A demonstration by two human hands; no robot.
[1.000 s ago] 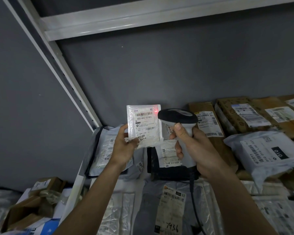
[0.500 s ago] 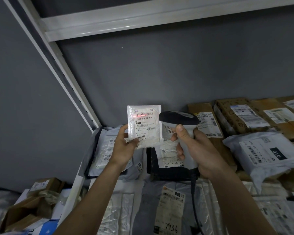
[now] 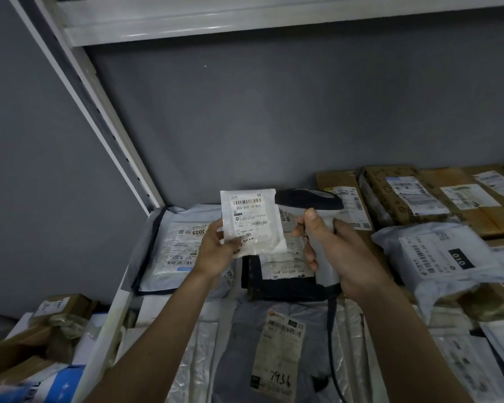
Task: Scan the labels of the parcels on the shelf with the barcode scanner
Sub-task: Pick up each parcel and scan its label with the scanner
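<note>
Just left of the frame's centre I see my left hand (image 3: 216, 251) pinching a small white plastic parcel (image 3: 252, 222) by its lower left corner, thumb in front and fingers behind, so the pouch stands upright with its printed barcode label (image 3: 248, 213) facing me. Immediately to its right, my right hand (image 3: 336, 254) has its fingers curled tight around the pale handle of the grey and black barcode scanner (image 3: 310, 205), whose dark head nearly touches the parcel's upper right edge; I cannot tell which way its window faces. Its black cable (image 3: 332, 330) drops toward the bottom of the frame. Below both hands the white metal shelf (image 3: 111, 321) is covered with parcels: a pale blue mailer bag (image 3: 172, 251) at centre left, a black flat package (image 3: 282, 286) under the scanner, a grey bag with a handwritten label (image 3: 277, 353) at lower centre, and brown cardboard boxes (image 3: 419, 199) at the right.
</note>
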